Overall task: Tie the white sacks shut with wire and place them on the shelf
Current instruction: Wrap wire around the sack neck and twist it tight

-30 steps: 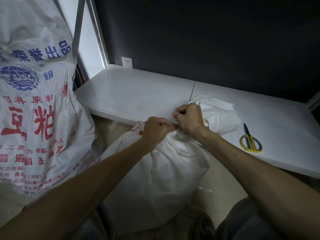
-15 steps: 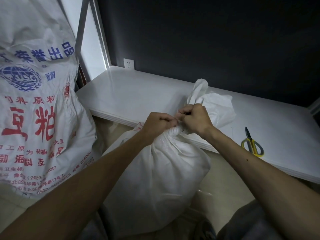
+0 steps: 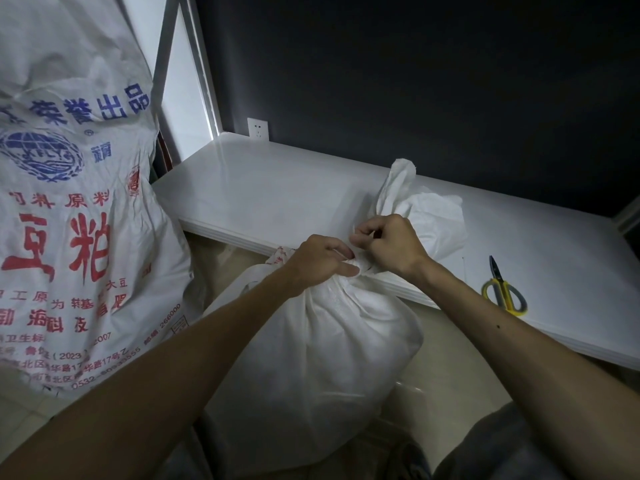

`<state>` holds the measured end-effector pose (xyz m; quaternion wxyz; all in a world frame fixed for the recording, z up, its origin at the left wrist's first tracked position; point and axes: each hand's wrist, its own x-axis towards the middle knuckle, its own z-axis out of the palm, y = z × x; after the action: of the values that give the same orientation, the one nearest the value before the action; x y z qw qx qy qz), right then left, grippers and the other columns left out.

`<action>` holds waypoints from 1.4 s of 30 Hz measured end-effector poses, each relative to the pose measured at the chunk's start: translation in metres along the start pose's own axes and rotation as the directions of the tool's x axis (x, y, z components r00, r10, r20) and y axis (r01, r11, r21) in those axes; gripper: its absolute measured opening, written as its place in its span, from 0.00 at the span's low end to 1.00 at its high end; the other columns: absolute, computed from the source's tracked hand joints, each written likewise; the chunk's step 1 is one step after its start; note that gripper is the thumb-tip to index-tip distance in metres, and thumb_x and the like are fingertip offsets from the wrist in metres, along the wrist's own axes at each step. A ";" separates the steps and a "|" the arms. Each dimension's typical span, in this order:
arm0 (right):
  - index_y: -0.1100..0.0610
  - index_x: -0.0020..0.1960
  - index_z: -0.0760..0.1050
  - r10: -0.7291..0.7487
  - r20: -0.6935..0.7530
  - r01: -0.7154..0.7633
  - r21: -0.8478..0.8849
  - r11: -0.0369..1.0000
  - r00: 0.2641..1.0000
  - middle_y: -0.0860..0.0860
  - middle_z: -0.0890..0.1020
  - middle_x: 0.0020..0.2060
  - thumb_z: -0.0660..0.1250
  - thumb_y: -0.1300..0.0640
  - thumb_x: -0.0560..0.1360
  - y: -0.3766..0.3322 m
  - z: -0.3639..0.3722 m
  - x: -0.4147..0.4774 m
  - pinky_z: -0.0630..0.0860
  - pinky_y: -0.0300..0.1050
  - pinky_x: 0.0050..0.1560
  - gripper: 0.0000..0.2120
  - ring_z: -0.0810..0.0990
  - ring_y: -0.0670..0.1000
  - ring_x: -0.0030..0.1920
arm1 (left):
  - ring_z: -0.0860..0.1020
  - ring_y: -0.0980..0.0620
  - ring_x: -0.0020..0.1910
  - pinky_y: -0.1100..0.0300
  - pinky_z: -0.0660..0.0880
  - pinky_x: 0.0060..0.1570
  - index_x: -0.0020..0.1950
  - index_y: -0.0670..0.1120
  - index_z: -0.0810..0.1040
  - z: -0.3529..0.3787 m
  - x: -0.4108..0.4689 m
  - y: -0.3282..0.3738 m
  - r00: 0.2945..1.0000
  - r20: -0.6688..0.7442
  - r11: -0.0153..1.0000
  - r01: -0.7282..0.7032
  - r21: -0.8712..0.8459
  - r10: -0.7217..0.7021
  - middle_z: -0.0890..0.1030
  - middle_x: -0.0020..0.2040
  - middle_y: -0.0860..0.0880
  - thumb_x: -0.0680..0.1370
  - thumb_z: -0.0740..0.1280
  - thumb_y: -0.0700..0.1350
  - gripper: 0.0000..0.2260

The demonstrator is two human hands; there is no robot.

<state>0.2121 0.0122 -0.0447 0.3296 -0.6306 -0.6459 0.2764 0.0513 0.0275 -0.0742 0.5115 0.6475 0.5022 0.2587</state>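
Your left hand (image 3: 322, 258) is curled tight round the gathered neck of a plain white woven sack (image 3: 311, 358), thumb lying along the bunched cloth. Your right hand (image 3: 388, 247) meets it from the other side, fingers bent in, thumb and forefinger pinching at the same neck; whether they hold cloth or wire is too fine to tell. The two hands touch at the knuckles.

The sack stands on the pale floor (image 3: 450, 368) against the front edge of the low white shelf board (image 3: 277, 192), body bulging below the grip, its loose top flopped over onto the board. Yellow-handled scissors (image 3: 502, 292) lie on the shelf to your right, apart from the sack. A large white sack printed with blue and red characters (image 3: 69, 202) stands upright to your left. A white wall socket (image 3: 258, 128) sits on the dark wall (image 3: 415, 81) behind the shelf.
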 end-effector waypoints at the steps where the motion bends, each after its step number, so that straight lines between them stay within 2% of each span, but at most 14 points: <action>1: 0.53 0.39 0.80 -0.008 0.005 0.008 -0.012 1.000 1.000 0.46 0.81 0.41 0.71 0.59 0.75 0.000 0.000 -0.001 0.69 0.32 0.40 0.07 0.76 0.40 0.38 | 0.82 0.50 0.51 0.55 0.76 0.57 0.46 0.47 0.84 0.000 -0.001 0.001 1.000 0.001 1.000 -0.007 -0.005 0.007 0.85 0.46 0.46 0.66 0.80 0.41 0.11; 6: 0.50 0.36 0.80 -0.049 0.110 0.066 -0.153 0.986 0.993 0.45 0.81 0.37 0.73 0.56 0.74 -0.001 -0.005 -0.004 0.69 0.33 0.38 0.08 0.77 0.42 0.37 | 0.82 0.51 0.46 0.54 0.77 0.56 0.46 0.42 0.84 -0.001 -0.001 0.001 1.000 -0.020 0.998 -0.008 -0.057 0.007 0.85 0.46 0.42 0.66 0.79 0.37 0.11; 10: 0.47 0.31 0.77 -0.020 0.105 0.036 -0.148 0.988 0.994 0.43 0.78 0.33 0.72 0.59 0.73 -0.003 -0.009 -0.005 0.66 0.28 0.35 0.14 0.75 0.41 0.34 | 0.83 0.51 0.47 0.54 0.77 0.57 0.43 0.45 0.84 0.001 -0.002 -0.001 0.999 -0.034 0.997 -0.018 -0.073 0.016 0.86 0.44 0.44 0.67 0.79 0.39 0.09; 12: 0.45 0.28 0.75 -0.035 0.097 0.050 -0.155 0.987 0.995 0.44 0.77 0.33 0.72 0.60 0.74 -0.004 -0.009 -0.006 0.69 0.34 0.36 0.19 0.75 0.43 0.34 | 0.84 0.50 0.48 0.54 0.76 0.58 0.42 0.47 0.84 0.003 -0.001 -0.003 0.999 -0.041 0.997 -0.030 -0.073 0.027 0.86 0.42 0.46 0.68 0.79 0.41 0.07; 15: 0.45 0.27 0.75 -0.041 0.065 0.050 -0.142 0.989 0.997 0.48 0.78 0.35 0.71 0.62 0.73 -0.004 -0.006 -0.007 0.80 0.50 0.41 0.20 0.78 0.48 0.37 | 0.84 0.51 0.47 0.51 0.78 0.58 0.43 0.47 0.85 0.007 -0.002 -0.005 0.990 -0.106 0.992 -0.102 -0.070 0.095 0.86 0.42 0.48 0.68 0.78 0.43 0.06; 19: 0.46 0.26 0.78 -0.047 -0.010 0.046 -0.107 0.993 0.999 0.49 0.80 0.38 0.72 0.62 0.73 -0.005 -0.001 -0.005 0.81 0.56 0.45 0.19 0.82 0.52 0.39 | 0.84 0.51 0.46 0.48 0.78 0.57 0.43 0.47 0.86 0.011 -0.002 -0.005 0.962 -0.247 0.988 -0.137 -0.074 0.115 0.86 0.41 0.48 0.68 0.79 0.42 0.06; 23: 0.58 0.34 0.81 -0.013 -0.036 0.010 -0.080 0.997 0.999 0.53 0.80 0.40 0.71 0.63 0.74 -0.011 0.002 -0.007 0.79 0.45 0.45 0.10 0.83 0.54 0.40 | 0.84 0.47 0.44 0.50 0.80 0.54 0.42 0.45 0.87 0.015 -0.004 -0.001 0.939 -0.338 0.980 -0.117 -0.160 0.057 0.86 0.40 0.46 0.66 0.79 0.40 0.07; 28: 0.53 0.31 0.77 0.031 -0.093 -0.036 -0.049 0.998 0.995 0.53 0.81 0.42 0.71 0.64 0.74 -0.015 0.005 -0.006 0.77 0.38 0.42 0.15 0.83 0.53 0.40 | 0.84 0.52 0.42 0.64 0.78 0.46 0.44 0.41 0.86 0.022 -0.009 0.002 0.910 -0.412 0.971 -0.136 -0.197 0.044 0.86 0.41 0.47 0.67 0.78 0.37 0.07; 32: 0.55 0.33 0.79 0.059 -0.084 -0.060 -0.012 0.998 0.995 0.51 0.81 0.42 0.72 0.64 0.74 -0.017 0.004 -0.004 0.75 0.32 0.38 0.12 0.83 0.51 0.39 | 0.84 0.54 0.43 0.69 0.77 0.44 0.45 0.41 0.86 0.018 -0.007 0.004 0.917 -0.399 0.967 -0.121 -0.226 0.021 0.86 0.43 0.47 0.67 0.78 0.37 0.08; 36: 0.54 0.31 0.77 0.070 -0.110 -0.074 -0.037 0.997 0.991 0.50 0.82 0.41 0.71 0.64 0.74 -0.018 0.005 -0.006 0.71 0.27 0.35 0.14 0.82 0.50 0.38 | 0.83 0.55 0.42 0.70 0.77 0.43 0.45 0.39 0.86 0.019 -0.009 0.004 0.917 -0.398 0.967 -0.113 -0.230 0.012 0.86 0.43 0.45 0.67 0.78 0.37 0.08; 38: 0.53 0.30 0.76 0.066 -0.112 -0.073 -0.065 0.995 0.992 0.49 0.81 0.41 0.70 0.63 0.74 -0.019 0.006 -0.007 0.68 0.27 0.34 0.15 0.81 0.50 0.38 | 0.82 0.60 0.38 0.73 0.75 0.40 0.45 0.39 0.86 0.022 -0.010 0.005 0.913 -0.408 0.968 -0.104 -0.227 0.003 0.86 0.42 0.46 0.67 0.78 0.36 0.07; 40: 0.56 0.32 0.77 0.078 -0.112 -0.086 -0.075 0.993 0.991 0.50 0.82 0.42 0.70 0.63 0.75 -0.019 0.007 -0.007 0.68 0.27 0.34 0.13 0.81 0.49 0.38 | 0.80 0.63 0.36 0.75 0.73 0.37 0.44 0.41 0.86 0.024 -0.010 0.006 0.908 -0.419 0.969 -0.081 -0.232 -0.025 0.85 0.40 0.49 0.67 0.78 0.37 0.06; 42: 0.61 0.34 0.79 0.093 -0.124 -0.104 -0.088 0.991 0.988 0.52 0.83 0.43 0.69 0.64 0.75 -0.017 0.008 -0.008 0.68 0.24 0.32 0.10 0.80 0.49 0.38 | 0.81 0.61 0.38 0.75 0.73 0.37 0.41 0.43 0.87 0.026 -0.009 0.006 0.911 -0.409 0.967 -0.056 -0.247 -0.052 0.85 0.39 0.51 0.67 0.77 0.37 0.05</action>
<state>0.1955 0.0039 -0.0370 0.3236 -0.6920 -0.6054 0.2233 0.0723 0.0089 -0.0756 0.4722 0.5080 0.5609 0.4520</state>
